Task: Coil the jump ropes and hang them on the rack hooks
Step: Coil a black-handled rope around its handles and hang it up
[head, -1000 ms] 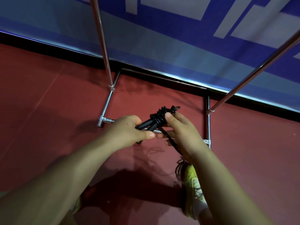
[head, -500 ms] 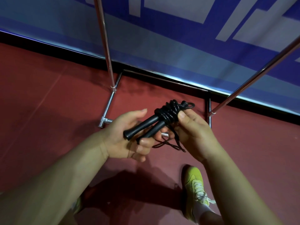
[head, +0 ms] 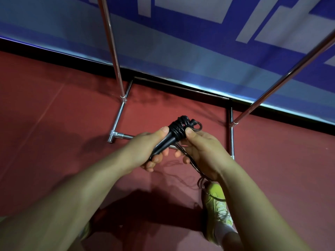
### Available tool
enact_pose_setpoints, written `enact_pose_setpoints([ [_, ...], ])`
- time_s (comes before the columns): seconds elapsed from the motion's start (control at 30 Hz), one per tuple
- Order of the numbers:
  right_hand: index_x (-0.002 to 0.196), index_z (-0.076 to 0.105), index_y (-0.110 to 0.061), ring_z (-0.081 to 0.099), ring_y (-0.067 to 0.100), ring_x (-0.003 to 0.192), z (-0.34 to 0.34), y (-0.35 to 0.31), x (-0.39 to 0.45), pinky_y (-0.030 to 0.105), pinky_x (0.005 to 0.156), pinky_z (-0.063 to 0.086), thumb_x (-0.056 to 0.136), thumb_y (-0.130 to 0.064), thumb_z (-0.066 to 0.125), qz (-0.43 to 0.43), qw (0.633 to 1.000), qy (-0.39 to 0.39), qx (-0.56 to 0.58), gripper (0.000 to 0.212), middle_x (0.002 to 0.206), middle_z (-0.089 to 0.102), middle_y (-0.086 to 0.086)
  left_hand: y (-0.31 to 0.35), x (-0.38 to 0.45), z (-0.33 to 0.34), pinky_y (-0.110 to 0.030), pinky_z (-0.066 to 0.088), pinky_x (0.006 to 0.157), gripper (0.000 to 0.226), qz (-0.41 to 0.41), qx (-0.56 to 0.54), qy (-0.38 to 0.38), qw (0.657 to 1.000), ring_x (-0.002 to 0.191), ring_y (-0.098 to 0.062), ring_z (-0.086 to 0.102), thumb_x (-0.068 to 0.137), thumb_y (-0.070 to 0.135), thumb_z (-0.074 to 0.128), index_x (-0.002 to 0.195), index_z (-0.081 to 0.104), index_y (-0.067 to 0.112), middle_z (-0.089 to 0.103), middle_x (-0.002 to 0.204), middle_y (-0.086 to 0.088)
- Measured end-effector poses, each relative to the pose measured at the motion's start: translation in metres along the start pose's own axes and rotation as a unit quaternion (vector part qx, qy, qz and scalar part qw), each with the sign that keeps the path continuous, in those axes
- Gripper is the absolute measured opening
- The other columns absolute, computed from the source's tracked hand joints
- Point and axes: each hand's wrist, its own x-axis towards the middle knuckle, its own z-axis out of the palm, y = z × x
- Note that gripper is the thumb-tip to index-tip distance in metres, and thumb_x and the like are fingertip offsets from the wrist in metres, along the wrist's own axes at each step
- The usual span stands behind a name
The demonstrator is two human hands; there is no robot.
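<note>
I see both hands, left hand (head: 145, 151) and right hand (head: 203, 153), gripping the glossy black jump rope (head: 176, 132), cord wound tight round its handles, above the chrome rack (head: 119, 115) base.

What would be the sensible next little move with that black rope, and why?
Probably another turn of cord round the handles. The left hand grips the jump rope by its handles, the right hand pinches the wound coil, yet a loose strand trails down past the right palm toward the yellow shoe.
</note>
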Motion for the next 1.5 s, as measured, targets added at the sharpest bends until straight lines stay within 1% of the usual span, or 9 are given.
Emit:
enact_pose_setpoints([
  [0.13,0.100,0.059,-0.007,0.057,0.014,0.050,0.003,-0.001,0.005,0.020,0.041,0.035,0.101,-0.024,0.042,0.015,0.999,0.029,-0.009,0.024,0.075,0.069,0.006,0.000,0.001,0.004,-0.024,0.039,0.048,0.053,0.021,0.012,0.040,0.999,0.035,-0.013,0.036,0.098,0.047,0.033,0.068,0.056,0.009,0.042,0.043,0.002],
  [0.33,0.105,0.058,-0.013,0.044,0.010,0.038,0.005,-0.001,0.004,0.020,0.038,0.031,0.102,-0.034,0.039,0.032,0.983,0.069,-0.168,0.028,0.064,0.061,0.008,-0.007,0.005,-0.002,-0.024,0.033,0.047,0.048,0.028,0.064,0.064,0.995,0.036,-0.014,0.035,0.099,0.037,0.034,0.068,0.055,0.007,0.044,0.042,0.003],
  [0.5,0.101,0.060,-0.012,0.043,0.011,0.035,0.009,0.002,0.007,0.019,0.037,0.031,0.099,-0.038,0.045,0.019,0.971,0.129,-0.202,0.030,0.052,0.061,0.001,-0.007,0.008,-0.007,-0.033,0.038,0.058,0.052,0.048,0.172,0.115,0.977,0.046,-0.016,0.044,0.081,0.060,0.033,0.066,0.058,0.017,0.049,0.042,0.008],
  [0.63,0.095,0.059,-0.008,0.049,0.011,0.036,0.011,0.003,0.008,0.021,0.039,0.032,0.096,-0.039,0.052,0.029,0.975,0.155,-0.157,0.032,0.056,0.066,0.004,-0.002,0.004,-0.012,-0.045,0.046,0.064,0.055,0.074,0.223,0.161,0.959,0.056,-0.022,0.049,0.078,0.062,0.035,0.073,0.059,0.013,0.053,0.054,0.004],
  [0.8,0.110,0.056,-0.011,0.066,0.016,0.051,0.016,-0.001,0.005,0.018,0.036,0.035,0.095,-0.046,0.049,0.080,0.984,0.140,-0.071,0.038,0.101,0.070,0.008,-0.001,0.003,-0.013,-0.037,0.046,0.067,0.039,0.071,0.311,0.200,0.926,0.075,-0.024,0.060,0.088,0.053,0.048,0.079,0.061,0.017,0.060,0.072,-0.001],
  [1.07,0.100,0.062,-0.017,0.068,0.019,0.066,0.018,0.000,0.004,0.020,0.044,0.039,0.091,-0.043,0.058,0.071,0.990,0.112,-0.047,0.028,0.094,0.075,0.005,-0.003,0.004,-0.015,-0.029,0.040,0.059,0.023,0.078,0.272,0.192,0.940,0.060,-0.013,0.056,0.074,0.045,0.072,0.077,0.060,0.026,0.060,0.066,0.006],
  [1.2,0.113,0.054,-0.013,0.069,0.015,0.064,0.019,0.004,0.005,0.023,0.048,0.038,0.090,-0.031,0.063,0.034,0.990,0.133,-0.040,0.031,0.087,0.074,0.001,-0.003,0.004,-0.016,-0.029,0.040,0.057,0.027,0.078,0.281,0.187,0.938,0.058,-0.012,0.054,0.069,0.043,0.077,0.076,0.057,0.027,0.059,0.067,0.006],
  [1.37,0.109,0.056,-0.013,0.065,0.010,0.061,0.013,0.003,0.007,0.027,0.059,0.037,0.086,-0.014,0.068,-0.038,0.993,0.104,-0.046,0.026,0.086,0.065,0.011,0.000,0.003,-0.023,-0.028,0.048,0.068,0.019,-0.006,0.159,-0.002,0.987,0.070,-0.017,0.068,0.082,0.032,0.071,0.088,0.062,0.016,0.071,0.075,-0.002],
  [1.5,0.104,0.055,-0.008,0.064,0.007,0.061,0.010,-0.003,0.004,0.016,0.052,0.046,0.077,-0.011,0.060,-0.104,0.994,0.010,0.036,0.028,0.078,0.068,0.006,0.006,-0.003,-0.031,-0.034,0.053,0.066,0.056,-0.105,-0.034,-0.190,0.976,0.068,-0.024,0.068,0.075,0.059,0.046,0.090,0.068,0.009,0.070,0.075,-0.010],
])
